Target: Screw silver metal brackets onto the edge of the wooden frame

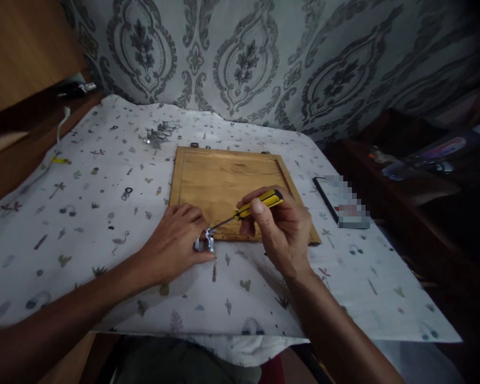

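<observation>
My right hand (286,232) is wrapped round a screwdriver (260,205) with a yellow and black handle. The screwdriver's thin shaft slants down to the left, and its tip meets a shiny metal cabinet hinge (210,243) at the near edge of a framed wooden panel (220,173). With its fingers on the panel and its thumb below the hinge, my left hand (180,237) grips the hinge against that edge. Part of the hinge is hidden by the left fingers. The panel lies flat on a patterned cloth.
Several metal fittings (158,134) lie in a pile at the back left of the cloth (84,213). A phone (340,202) with a blurred-out screen rests right of the panel. A plastic bottle (440,152) is at the far right, and a white cable (60,130) hangs at left.
</observation>
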`<control>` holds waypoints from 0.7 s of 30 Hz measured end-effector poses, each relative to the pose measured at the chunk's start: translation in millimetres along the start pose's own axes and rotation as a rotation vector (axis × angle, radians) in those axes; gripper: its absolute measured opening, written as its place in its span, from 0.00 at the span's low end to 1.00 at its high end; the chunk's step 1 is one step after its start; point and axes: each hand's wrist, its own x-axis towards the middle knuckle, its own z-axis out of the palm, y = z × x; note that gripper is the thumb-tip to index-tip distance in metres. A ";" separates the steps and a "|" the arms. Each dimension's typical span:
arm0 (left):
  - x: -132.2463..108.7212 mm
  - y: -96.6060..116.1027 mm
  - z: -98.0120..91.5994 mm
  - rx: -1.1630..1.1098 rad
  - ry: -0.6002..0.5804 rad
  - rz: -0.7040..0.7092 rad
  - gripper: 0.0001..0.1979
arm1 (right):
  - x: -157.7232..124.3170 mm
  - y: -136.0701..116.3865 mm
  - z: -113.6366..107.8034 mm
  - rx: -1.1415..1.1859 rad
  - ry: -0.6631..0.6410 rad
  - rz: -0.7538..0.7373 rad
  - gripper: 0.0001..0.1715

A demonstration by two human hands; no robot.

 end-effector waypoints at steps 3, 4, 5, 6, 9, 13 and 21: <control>0.1 -1.0 0.6 -0.001 0.012 0.009 0.18 | 1.2 -2.0 0.8 0.001 -0.005 0.017 0.21; 0.1 -1.1 0.5 -0.001 0.014 0.011 0.18 | 1.6 -2.5 1.1 0.003 -0.008 0.021 0.21; 0.1 -1.1 0.3 -0.002 0.012 0.013 0.18 | 1.9 -2.7 1.4 0.004 -0.011 0.024 0.21; 0.1 -1.1 0.0 -0.003 0.005 0.014 0.18 | 2.2 -2.8 1.8 0.007 -0.018 0.026 0.21; -0.2 -0.8 -1.1 -0.003 -0.011 0.008 0.18 | 3.1 -3.2 2.9 0.028 -0.051 0.025 0.20; -0.6 -1.0 -0.6 -0.006 -0.006 0.003 0.18 | 6.1 -6.5 2.6 0.027 -0.149 0.040 0.18; 0.4 -2.4 -0.7 -0.028 -0.027 0.001 0.19 | 20.3 -11.9 2.2 0.069 -0.368 0.095 0.17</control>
